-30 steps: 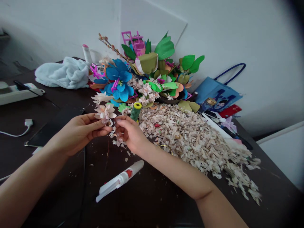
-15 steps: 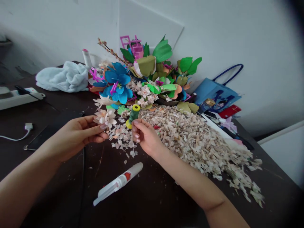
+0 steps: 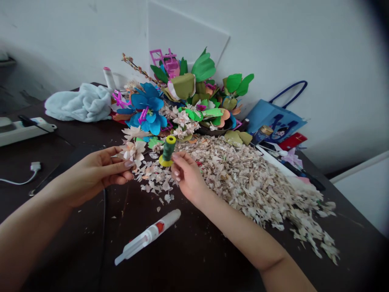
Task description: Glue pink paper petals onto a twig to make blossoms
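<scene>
My left hand (image 3: 94,172) pinches a small pale paper flower (image 3: 132,151) between thumb and fingers, holding it just above the dark table (image 3: 197,251). My right hand (image 3: 187,175) rests at the near edge of a big heap of pale paper petals (image 3: 243,174), its fingers curled down among the loose pieces; what they hold, if anything, is hidden. A green thread spool (image 3: 167,151) stands upright just behind the right hand's fingertips. Scattered petals (image 3: 154,180) lie between the two hands.
A white glue tube (image 3: 148,236) lies in front of my arms. Behind stand a bunch of coloured paper flowers (image 3: 182,97), a pale blue cloth (image 3: 79,103), a blue bag (image 3: 275,119), a power strip (image 3: 21,127) and a charger cable (image 3: 33,167).
My right hand has drawn away from the flower and moved right to the edge of the petal heap. My left hand keeps holding the flower, nearly still.
</scene>
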`<action>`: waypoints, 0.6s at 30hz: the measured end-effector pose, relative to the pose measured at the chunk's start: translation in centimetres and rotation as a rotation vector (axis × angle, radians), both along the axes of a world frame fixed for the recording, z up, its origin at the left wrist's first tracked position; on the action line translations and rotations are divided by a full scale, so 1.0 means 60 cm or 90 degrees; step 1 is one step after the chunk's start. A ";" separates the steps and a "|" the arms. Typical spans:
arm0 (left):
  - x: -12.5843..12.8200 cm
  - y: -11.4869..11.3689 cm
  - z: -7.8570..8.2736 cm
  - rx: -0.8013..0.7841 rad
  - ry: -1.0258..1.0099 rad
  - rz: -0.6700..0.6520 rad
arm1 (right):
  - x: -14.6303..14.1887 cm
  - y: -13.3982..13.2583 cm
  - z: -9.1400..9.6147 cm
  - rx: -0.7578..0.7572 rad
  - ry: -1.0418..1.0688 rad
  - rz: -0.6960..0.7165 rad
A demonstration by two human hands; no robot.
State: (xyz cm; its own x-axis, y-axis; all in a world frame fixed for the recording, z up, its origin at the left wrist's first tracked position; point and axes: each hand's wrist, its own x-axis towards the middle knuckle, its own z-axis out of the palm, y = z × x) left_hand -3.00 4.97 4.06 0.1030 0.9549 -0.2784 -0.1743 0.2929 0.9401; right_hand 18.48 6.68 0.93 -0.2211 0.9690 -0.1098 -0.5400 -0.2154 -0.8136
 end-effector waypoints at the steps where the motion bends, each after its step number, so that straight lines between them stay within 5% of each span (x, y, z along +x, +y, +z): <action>1: 0.000 0.000 0.002 -0.005 0.003 -0.005 | -0.002 -0.001 0.001 0.019 -0.045 0.006; 10: 0.004 0.002 0.012 -0.017 0.033 -0.034 | -0.043 -0.004 0.027 0.089 -0.112 0.156; 18: -0.003 0.002 0.013 -0.014 0.042 -0.023 | -0.054 0.001 0.024 0.097 -0.151 0.188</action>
